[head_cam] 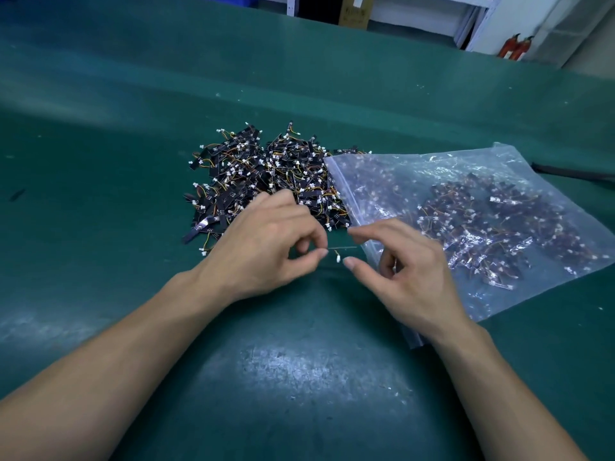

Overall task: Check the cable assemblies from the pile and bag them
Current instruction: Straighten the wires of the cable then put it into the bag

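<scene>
Cable assembly (336,256), pinched in the left hand (266,241) with the right hand (409,271) unclenched, hangs before the pile (266,174) on a scuffed green tabletop (299,377), bag (416,168) to the pile's right, red fire extinguishers (515,46) far behind it.

Both forearms (116,354) are bare, as are left hand (263,241) and right hand (412,274).

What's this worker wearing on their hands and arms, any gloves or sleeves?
Nothing that shows. The left hand and right hand are bare: no gloves, rings or watch, nails short. Both forearms are uncovered down to the picture's edge; no sleeve is in view.
</scene>
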Tool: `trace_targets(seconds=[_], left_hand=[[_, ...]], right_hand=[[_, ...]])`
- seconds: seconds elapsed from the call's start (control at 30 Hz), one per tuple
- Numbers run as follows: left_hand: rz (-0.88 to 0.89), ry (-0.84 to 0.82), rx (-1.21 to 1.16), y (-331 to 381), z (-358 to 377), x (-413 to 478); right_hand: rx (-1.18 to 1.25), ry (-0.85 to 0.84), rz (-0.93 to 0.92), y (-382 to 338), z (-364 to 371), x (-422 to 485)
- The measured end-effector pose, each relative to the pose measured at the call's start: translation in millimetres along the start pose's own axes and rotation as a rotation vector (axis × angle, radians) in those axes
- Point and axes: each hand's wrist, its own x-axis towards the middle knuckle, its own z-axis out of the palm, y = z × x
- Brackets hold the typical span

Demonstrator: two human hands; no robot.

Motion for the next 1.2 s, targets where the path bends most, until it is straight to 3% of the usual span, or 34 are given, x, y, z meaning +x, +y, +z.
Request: trace_targets(seconds=[1.2], left_hand=[[0.033,0.016,-0.066,-1.3,9.4,-3.7]], right_hand=[[0.076,0.009,-0.038,1.0,5.2,-0.5]])
